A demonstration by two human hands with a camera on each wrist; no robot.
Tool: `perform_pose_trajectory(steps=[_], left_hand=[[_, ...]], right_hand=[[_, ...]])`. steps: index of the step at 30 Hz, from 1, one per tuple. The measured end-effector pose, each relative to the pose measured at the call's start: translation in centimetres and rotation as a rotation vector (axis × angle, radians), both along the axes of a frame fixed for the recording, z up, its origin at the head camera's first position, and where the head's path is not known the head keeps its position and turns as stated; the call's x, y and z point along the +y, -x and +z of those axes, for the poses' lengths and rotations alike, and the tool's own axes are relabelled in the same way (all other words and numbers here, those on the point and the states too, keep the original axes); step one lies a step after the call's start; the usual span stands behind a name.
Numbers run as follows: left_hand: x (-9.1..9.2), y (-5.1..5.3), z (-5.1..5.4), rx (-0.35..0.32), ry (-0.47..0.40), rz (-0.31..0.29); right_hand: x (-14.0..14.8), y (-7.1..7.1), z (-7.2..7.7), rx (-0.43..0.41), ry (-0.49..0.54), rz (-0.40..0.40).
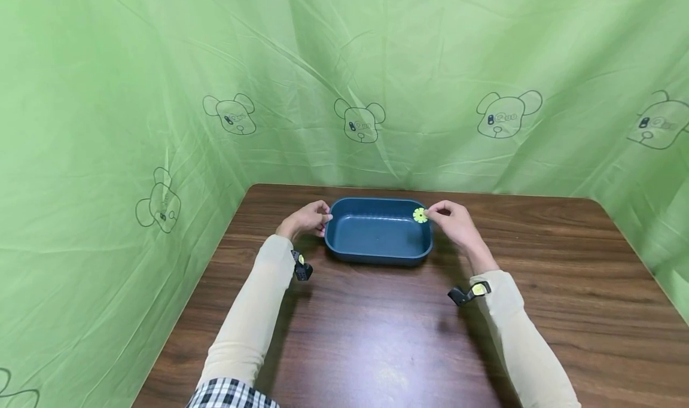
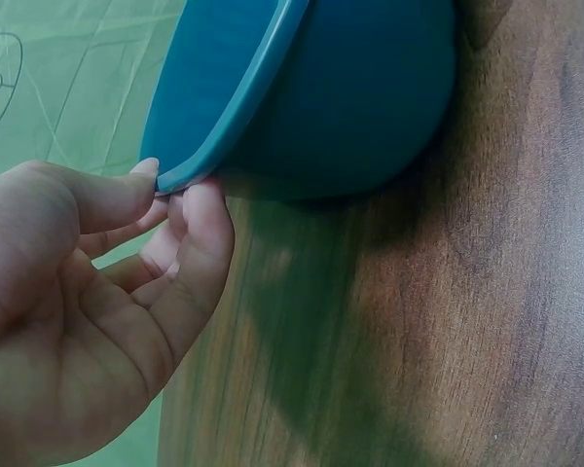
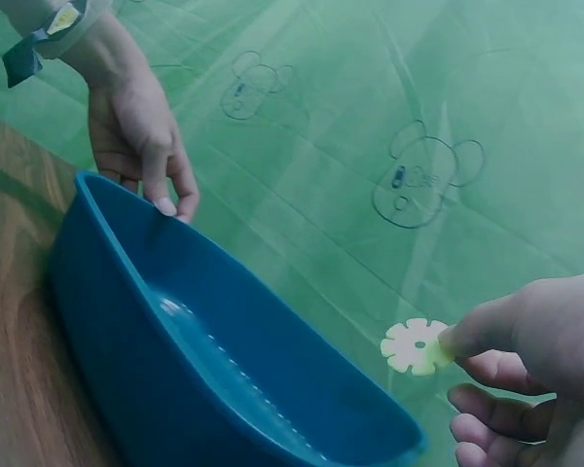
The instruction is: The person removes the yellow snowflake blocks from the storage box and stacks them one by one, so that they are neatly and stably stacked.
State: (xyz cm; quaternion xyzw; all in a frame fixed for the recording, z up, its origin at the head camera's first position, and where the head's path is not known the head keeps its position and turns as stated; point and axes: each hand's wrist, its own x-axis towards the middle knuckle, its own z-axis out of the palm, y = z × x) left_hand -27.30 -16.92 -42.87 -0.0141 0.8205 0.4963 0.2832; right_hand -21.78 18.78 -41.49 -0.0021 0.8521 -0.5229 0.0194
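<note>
A blue rectangular plastic basin [image 1: 377,257] with rounded corners rests on the wooden table, and nothing shows inside it. At its left end my left hand [image 1: 309,218] pinches the rim between thumb and fingers, as the left wrist view shows closely. My right hand [image 1: 454,222] is by the basin's right end. Between its thumb and forefinger it pinches a yellow-green, flower-shaped notched disc [image 3: 418,346] with a small hole in the middle. In the head view the disc appears over the basin's back right corner; the right wrist view shows it apart from the rim.
The brown wooden table [image 1: 377,324] extends around the basin, with its back edge just behind. A green curtain [image 1: 430,49] printed with bear heads hangs at the back and sides. Each wrist carries a black strap [image 1: 302,267].
</note>
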Motion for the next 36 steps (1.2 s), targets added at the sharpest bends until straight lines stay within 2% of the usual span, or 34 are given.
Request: perform_pose_trajectory(steps=[6, 17, 28, 36], left_hand=[[0.1, -0.1, 0.2, 0.002, 0.007, 0.0], [0.0, 0.1, 0.1, 0.001, 0.009, -0.008], [0.1, 0.0, 0.3, -0.004, -0.006, 0.0], [0.1, 0.1, 0.1, -0.009, -0.026, 0.01]], right_hand=[[1.8, -0.6, 0.0, -0.024, -0.002, -0.06], [5.0, -1.1, -0.7, -0.059, -0.072, -0.137], [8.1, -0.6, -3.1, -0.13, -0.127, -0.206], [8.8, -0.1, -4.2, -0.205, -0.152, -0.218]])
